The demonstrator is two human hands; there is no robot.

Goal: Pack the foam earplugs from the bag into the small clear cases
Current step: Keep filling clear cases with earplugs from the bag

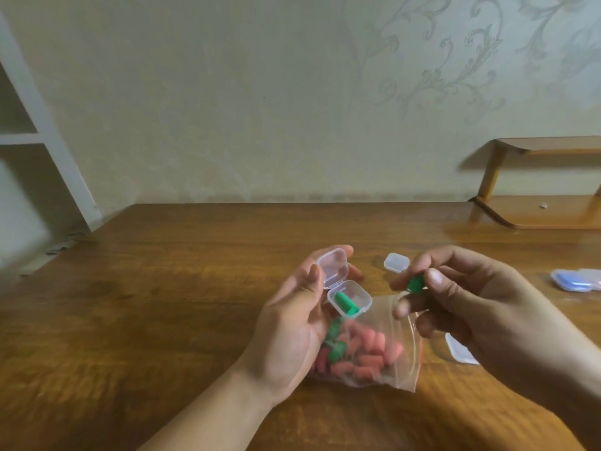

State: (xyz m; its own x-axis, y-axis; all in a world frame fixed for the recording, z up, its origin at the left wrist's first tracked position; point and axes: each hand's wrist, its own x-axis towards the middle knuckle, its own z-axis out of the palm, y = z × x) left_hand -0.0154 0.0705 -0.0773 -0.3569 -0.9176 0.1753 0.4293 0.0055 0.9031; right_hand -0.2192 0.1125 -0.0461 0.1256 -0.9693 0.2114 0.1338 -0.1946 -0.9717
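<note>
**Head view: one green plug in the case, second pinched above the bag**

Head cam, looking down on a brown wood-grain surface (146, 304) pushed against a wall with pale cream scroll-pattern wallpaper (455, 60). White shelving unit (42, 138) at left edge. Small two-tier orange-brown wooden shelf (536, 209) sits on the surface at far right.

Left hand (292, 327) cradles a small clear hinged plastic case (344, 288), lid flipped up and away. One green cylindrical foam earplug (345, 303) lies in its lower half, end sticking past the rim.

Right hand (461, 304) pinches a second green foam earplug (415, 283) between thumb and fingertips, just right of the case, not touching it.

Clear zip-top plastic bag (383, 353) lies on the surface under both hands, mouth toward the right hand, holding mostly pink-red plugs plus a few green ones.

Other cases on the surface: a shut clear one (396, 262) beyond the right hand's fingers, another clear one (460, 352) partly hidden under the right hand, and blue-tinted ones (575, 279) at far right, blurred.
</note>
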